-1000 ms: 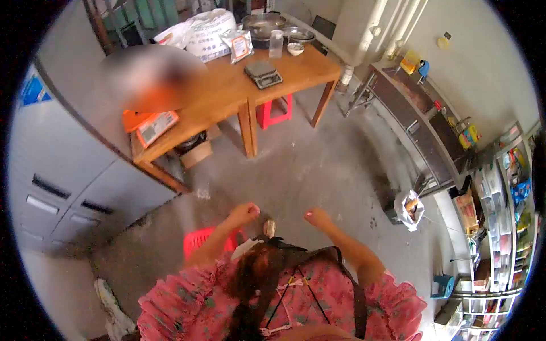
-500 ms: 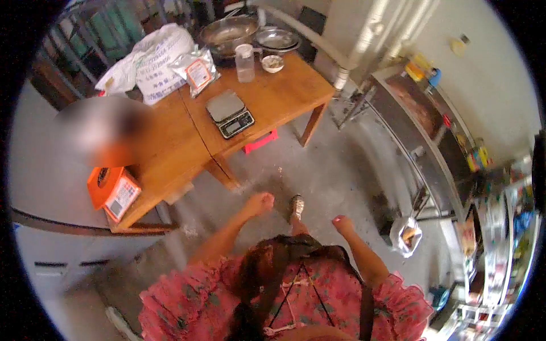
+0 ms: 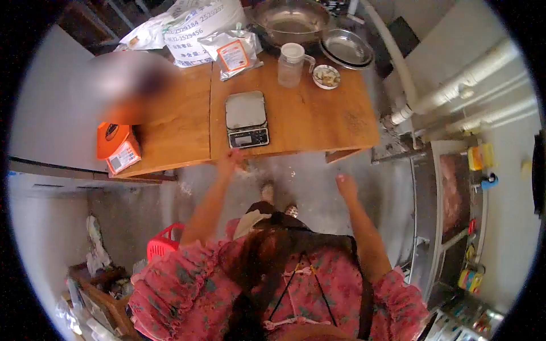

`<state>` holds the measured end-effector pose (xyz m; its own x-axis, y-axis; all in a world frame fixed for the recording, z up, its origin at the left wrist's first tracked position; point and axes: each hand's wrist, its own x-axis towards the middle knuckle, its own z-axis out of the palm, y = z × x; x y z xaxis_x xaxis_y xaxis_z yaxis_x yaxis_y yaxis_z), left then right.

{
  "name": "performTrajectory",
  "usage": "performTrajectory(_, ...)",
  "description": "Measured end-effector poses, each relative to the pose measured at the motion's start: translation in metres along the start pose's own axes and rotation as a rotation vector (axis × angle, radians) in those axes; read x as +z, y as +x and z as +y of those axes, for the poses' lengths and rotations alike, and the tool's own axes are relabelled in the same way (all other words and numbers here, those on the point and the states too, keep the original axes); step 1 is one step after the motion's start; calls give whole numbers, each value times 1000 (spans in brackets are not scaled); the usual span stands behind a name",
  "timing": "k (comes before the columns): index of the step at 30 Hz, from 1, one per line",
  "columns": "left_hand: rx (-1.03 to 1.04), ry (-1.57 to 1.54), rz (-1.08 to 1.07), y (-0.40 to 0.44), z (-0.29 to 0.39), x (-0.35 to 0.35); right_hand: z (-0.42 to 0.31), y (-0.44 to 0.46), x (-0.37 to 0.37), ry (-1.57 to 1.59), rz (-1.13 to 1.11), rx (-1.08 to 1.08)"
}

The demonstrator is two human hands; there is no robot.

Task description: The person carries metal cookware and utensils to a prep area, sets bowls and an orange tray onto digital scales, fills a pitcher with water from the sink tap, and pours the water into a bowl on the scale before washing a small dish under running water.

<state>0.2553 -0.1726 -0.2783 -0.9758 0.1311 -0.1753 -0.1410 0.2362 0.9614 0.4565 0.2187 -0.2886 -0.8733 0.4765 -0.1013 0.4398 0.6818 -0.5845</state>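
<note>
My left hand (image 3: 229, 162) is at the front edge of the wooden table (image 3: 318, 125), just below a kitchen scale (image 3: 246, 111). Its fingers are blurred, and I see nothing held in it. My right hand (image 3: 346, 185) hangs over the floor in front of the table's right part, apart from any object; its fingers are too indistinct to read. The scale has a bare grey plate and a display facing me. Behind it lies a silver foil pouch with an orange label (image 3: 232, 55). A lidded clear plastic jug (image 3: 290, 71) stands beside a small bowl with pale bits (image 3: 326, 77).
A large metal basin (image 3: 291, 20), metal trays (image 3: 347, 48) and white printed sacks (image 3: 196, 34) are at the back. An orange box (image 3: 118, 148) sits at the left end, beside a blurred patch. A red plastic stool or basket (image 3: 164, 243) is low at left; metal shelving (image 3: 424, 199) is at right.
My view has turned right and come closer to the table. My left hand is now by its front edge below the scale; my right hand is also nearer the table.
</note>
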Motion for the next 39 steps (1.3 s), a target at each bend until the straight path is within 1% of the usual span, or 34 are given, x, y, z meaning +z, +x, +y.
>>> performTrajectory(1, 40, 88, 116, 16, -14, -5, -18, 18, -1, 54, -8, -5)
performTrajectory(3, 75, 179, 300, 35, 13, -7, -60, 58, 1, 166, -16, -42)
performTrajectory(4, 95, 226, 394, 47, 23, -11, -72, 73, 5, 119, -69, -63)
performTrajectory(6, 47, 352, 431, 88, -22, -23, -90, 92, 13, 16, -166, -95)
performTrajectory(7, 24, 408, 444, 102, -19, -24, -91, 102, 19, 58, -166, -131)
performTrajectory(8, -29, 305, 415, 110, -18, -24, -88, 107, 24, 96, -169, -165)
performTrajectory(9, -86, 202, 380, 100, 18, -16, -83, 110, 28, 133, -177, -191)
performTrajectory(10, -141, 100, 339, 93, 36, -10, -82, 109, 29, 210, -199, -158)
performTrajectory(12, -130, 5, 363, 108, 10, -6, -85, 115, 28, 370, -226, -95)
performTrajectory(13, -124, -38, 370, 113, -1, -4, -74, 120, 33, 317, -266, -123)
performTrajectory(14, -99, -36, 387, 114, -5, -4, -54, 127, 47, 268, -300, -148)
performTrajectory(16, -42, -36, 429, 120, -1, -3, -49, 147, 55, 205, -361, -170)
performTrajectory(18, -142, 74, 371, 123, 9, -3, -46, 157, 66, 166, -443, -160)
performTrajectory(19, -212, 123, 356, 114, 11, -1, -60, 158, 58, 248, -498, -124)
performTrajectory(20, -218, 122, 365, 109, 6, 2, -78, 165, 51, 326, -567, -104)
performTrajectory(21, -221, 121, 394, 111, -1, 2, -103, 176, 45, 403, -647, -98)
performTrajectory(22, -226, 122, 433, 112, -11, -5, -113, 184, 50, 411, -663, -138)
performTrajectory(24, -168, 191, 608, 119, -70, -20, -127, 190, 58, 429, -686, -198)
performTrajectory(25, -201, 10, 677, 109, -52, -26, -130, 194, 65, 390, -733, -236)
performTrajectory(26, -218, -173, 731, 105, -32, -34, -134, 200, 72, 354, -765, -270)
performTrajectory(27, -225, -357, 770, 99, 3, -43, -136, 207, 80, 320, -785, -298)
performTrajectory(29, -233, -307, 744, 83, 29, -85, -132, 214, 105, 410, -842, -301)
performTrajectory(30, -237, -281, 734, 78, 23, -111, -132, 216, 117, 455, -873, -303)
performTrajectory(32, -193, -590, 876, 75, 7, -158, -140, 213, 132, 559, -686, -365)
performTrajectory(33, -182, -615, 946, 73, 3, -180, -147, 211, 139, 610, -590, -391)
performTrajectory(35, -157, -660, 1083, 69, 0, -228, -193, 208, 133, 688, -478, -454)
performTrajectory(36, -141, -656, 1119, 65, 2, -251, -226, 203, 123, 727, -418, -480)
performTrajectory(38, -114, -646, 1180, 61, 3, -297, -308, 180, 94, 587, -562, -452)
performTrajectory(39, -126, -667, 1227, 63, -5, -324, -343, 170, 97, 515, -627, -439)
